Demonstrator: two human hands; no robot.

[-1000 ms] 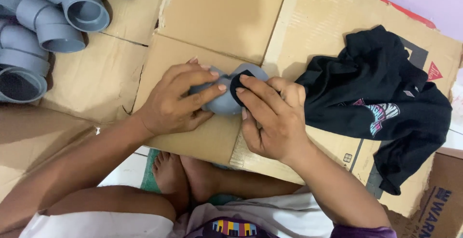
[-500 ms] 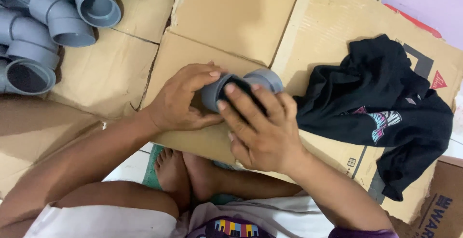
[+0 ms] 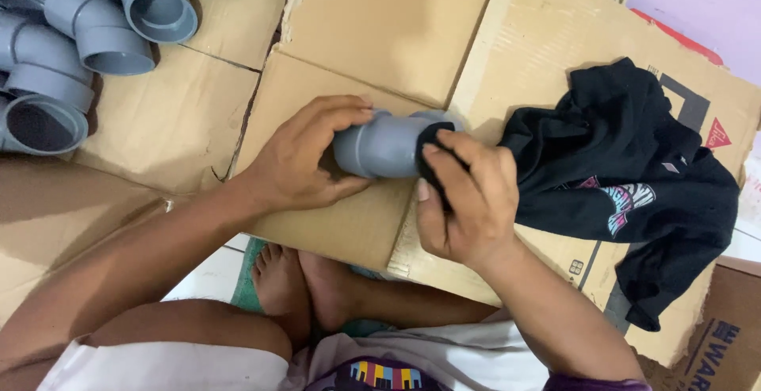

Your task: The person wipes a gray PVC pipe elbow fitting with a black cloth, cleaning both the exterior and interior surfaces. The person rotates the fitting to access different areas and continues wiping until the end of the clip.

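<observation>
We are in the middle of wiping one grey pipe elbow (image 3: pixel 386 145) with a corner of the black cloth (image 3: pixel 626 181). We judge that this piece is only partly done: the cloth is pressed on the end of the elbow that faces the cloth heap, while the end toward our left hand shows bare grey plastic with no cloth on it. Whether that end is already clean, we cannot tell from the picture. Many more grey fittings (image 3: pixel 83 30) lie in a heap well apart from the elbow, on its far left side, and we cannot say which of them are wiped.

The elbow is lifted just above the flattened cardboard (image 3: pixel 380 34) and lies almost level between both hands, near the middle of the cardboard sheets.

Our left hand (image 3: pixel 297 157) is half closed around the left end of the elbow: the fingers curve over the top of it and the thumb comes under, so the hand grips it firmly. Our right hand (image 3: pixel 468 201) is at the right end of the elbow, its fingers bent and pressed together, pinching a small fold of the black cloth against the plastic. The remaining cloth lies crumpled on the cardboard just right of the elbow
</observation>
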